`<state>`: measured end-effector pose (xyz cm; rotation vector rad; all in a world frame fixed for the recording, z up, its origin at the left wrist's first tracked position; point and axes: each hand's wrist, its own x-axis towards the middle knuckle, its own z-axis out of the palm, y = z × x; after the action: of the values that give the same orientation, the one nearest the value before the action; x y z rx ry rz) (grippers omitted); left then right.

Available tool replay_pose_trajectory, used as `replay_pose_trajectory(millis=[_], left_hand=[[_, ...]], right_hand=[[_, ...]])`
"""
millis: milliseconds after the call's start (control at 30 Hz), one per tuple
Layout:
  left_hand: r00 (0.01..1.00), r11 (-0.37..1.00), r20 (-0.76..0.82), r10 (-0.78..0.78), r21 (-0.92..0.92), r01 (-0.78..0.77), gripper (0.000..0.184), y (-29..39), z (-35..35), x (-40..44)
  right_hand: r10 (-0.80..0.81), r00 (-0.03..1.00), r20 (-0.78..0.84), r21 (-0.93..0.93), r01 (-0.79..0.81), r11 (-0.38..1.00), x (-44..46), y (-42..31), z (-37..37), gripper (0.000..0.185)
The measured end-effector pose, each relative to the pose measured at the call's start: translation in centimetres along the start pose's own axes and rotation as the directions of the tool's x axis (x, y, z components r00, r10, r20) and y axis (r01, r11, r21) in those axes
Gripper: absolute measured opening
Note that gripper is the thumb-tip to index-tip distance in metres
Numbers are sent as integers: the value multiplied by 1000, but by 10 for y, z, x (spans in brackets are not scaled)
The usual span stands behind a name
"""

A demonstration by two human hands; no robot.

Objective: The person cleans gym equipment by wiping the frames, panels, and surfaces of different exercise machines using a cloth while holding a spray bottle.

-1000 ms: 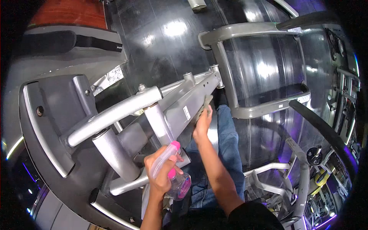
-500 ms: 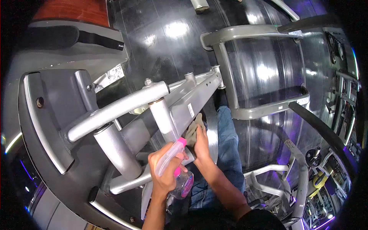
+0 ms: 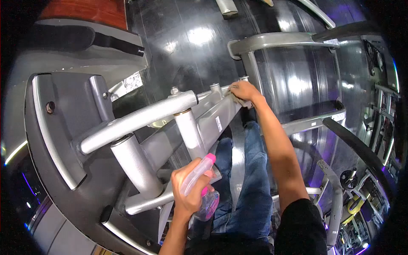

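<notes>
My left hand (image 3: 191,185) is closed around a clear spray bottle (image 3: 208,204) with a pink and translucent trigger head, held low in front of me. Farther out, my right hand (image 3: 246,92) presses a greyish cloth (image 3: 243,102) over the far end of a silver metal beam (image 3: 208,127). The beam belongs to a gym machine and carries a small white label. Part of the cloth is hidden under the fingers.
Thick silver tubes (image 3: 136,168) and a dark padded plate (image 3: 59,127) stand at the left. A grey frame (image 3: 276,40) rests on the glossy black floor (image 3: 182,63). A black strap (image 3: 119,43) lies on a grey surface at upper left. More gym equipment lines the right.
My right hand has moved away from me with the cloth, from beside the spray bottle up to the beam's far end. The left hand keeps its hold on the bottle.
</notes>
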<state>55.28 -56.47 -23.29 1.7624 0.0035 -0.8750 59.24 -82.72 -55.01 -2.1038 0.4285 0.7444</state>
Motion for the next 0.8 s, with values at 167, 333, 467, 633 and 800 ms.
replay_pose_trajectory(millis=[167, 333, 467, 633, 800], left_hand=[[999, 1000, 19, -25, -6, 25, 41, -7, -3, -2], [1000, 1000, -24, -18, -2, 18, 18, 2, 2, 1], [999, 999, -25, -39, -15, 39, 19, 3, 2, 2], [999, 999, -32, -36, -16, 36, 22, -5, 0, 2], [1000, 999, -13, -3, 44, 4, 27, 4, 0, 2]], right_hand=[[-162, 974, 160, 74, 152, 986, -44, -97, -33, 38], [-387, 915, 113, 206, 360, 910, -99, -154, -51, 40], [-240, 971, 19, 126, 236, 964, -80, -121, -34, 41], [-112, 992, -51, 42, 114, 993, -53, -84, -22, 39], [-320, 947, -18, 230, 315, 921, -94, -139, -31, 32]])
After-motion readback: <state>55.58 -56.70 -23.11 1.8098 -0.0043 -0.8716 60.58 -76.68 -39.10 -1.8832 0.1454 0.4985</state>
